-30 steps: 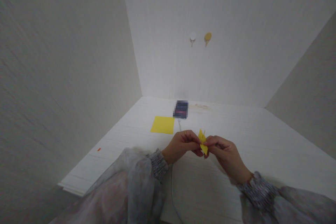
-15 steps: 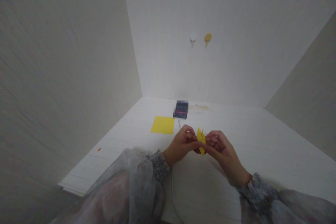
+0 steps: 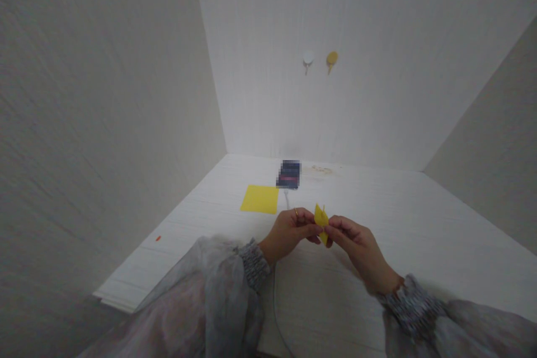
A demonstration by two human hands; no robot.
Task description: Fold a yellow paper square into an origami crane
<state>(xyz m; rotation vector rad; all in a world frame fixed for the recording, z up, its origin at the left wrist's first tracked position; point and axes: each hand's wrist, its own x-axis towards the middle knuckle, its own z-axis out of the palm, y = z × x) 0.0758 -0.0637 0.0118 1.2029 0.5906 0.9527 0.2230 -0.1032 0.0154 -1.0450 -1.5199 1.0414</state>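
Note:
A small folded piece of yellow paper (image 3: 321, 216) is held upright above the white table, its top edges parted. My left hand (image 3: 296, 229), with a ring on one finger, pinches its left side between thumb and fingers. From the other side my right hand (image 3: 350, 238) pinches it too, and the two thumb tips nearly meet on the near face. Fingers cover part of the paper's lower half. Left of my hands, a flat yellow sheet of paper (image 3: 259, 199) lies on the table (image 3: 201, 212).
Behind the sheet lies a phone (image 3: 289, 173) with a blurred screen. A white cable (image 3: 276, 302) runs from it under my left wrist towards me. An orange scrap (image 3: 158, 238) is near the left edge. A white hook (image 3: 308, 59) and a gold hook (image 3: 331, 58) are on the back wall.
Both hands keep hold of the folded paper. The left fingers have shifted slightly down, and the right fingers have curled in closer around it.

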